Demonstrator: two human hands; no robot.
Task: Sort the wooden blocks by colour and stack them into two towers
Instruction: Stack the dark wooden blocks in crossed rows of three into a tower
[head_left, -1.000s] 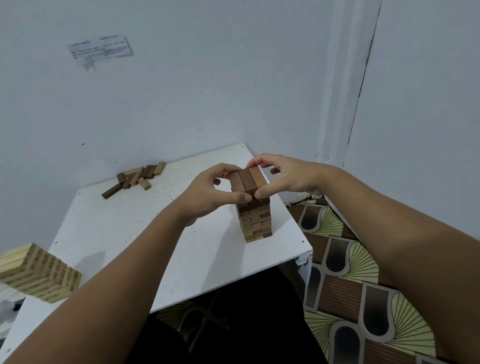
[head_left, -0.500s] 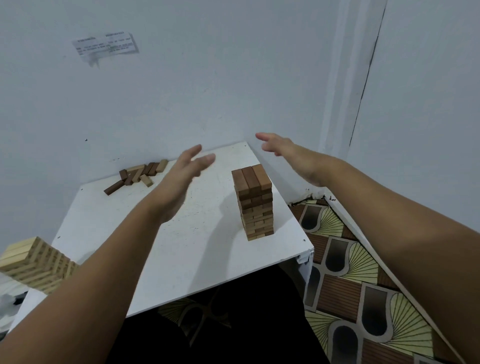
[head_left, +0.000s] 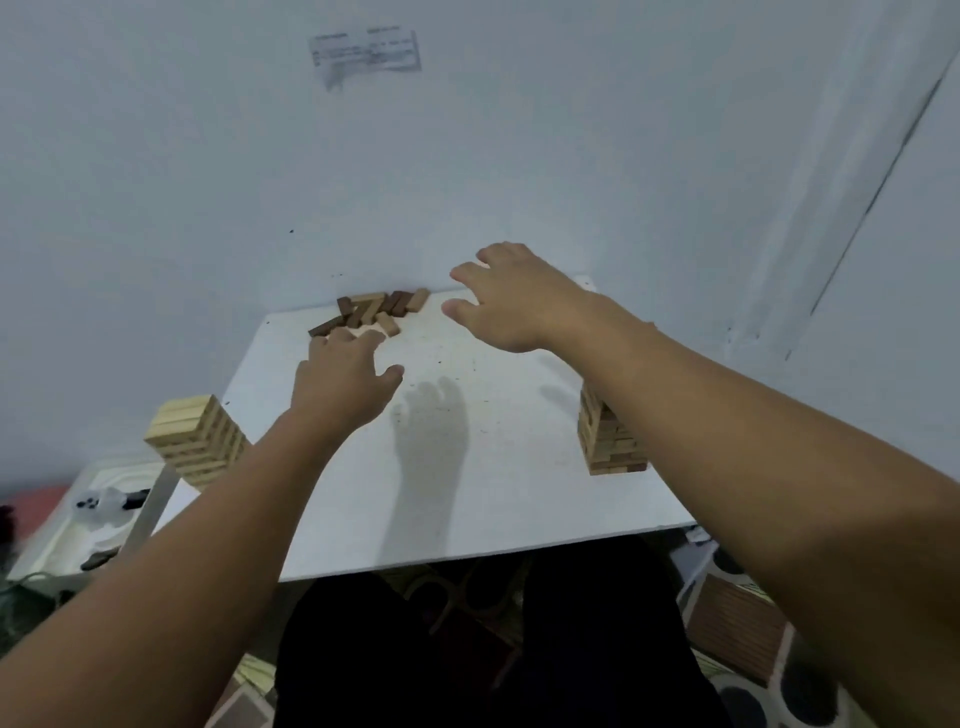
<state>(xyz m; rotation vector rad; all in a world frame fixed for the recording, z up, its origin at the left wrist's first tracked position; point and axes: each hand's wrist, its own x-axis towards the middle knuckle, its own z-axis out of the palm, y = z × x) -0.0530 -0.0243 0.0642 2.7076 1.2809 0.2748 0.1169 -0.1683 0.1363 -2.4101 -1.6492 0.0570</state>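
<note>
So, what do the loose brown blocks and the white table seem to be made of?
Loose brown blocks: probably wood with a matt, stained finish; the tones vary from tan to dark brown. White table: likely painted or laminated board; flat, thin-edged, matt, speckled with dark marks.

A single head-worn wide-angle view looks forward and down from the near edge of the white table, close over it, facing the wall at the table's far edge; both forearms reach in from below.
</note>
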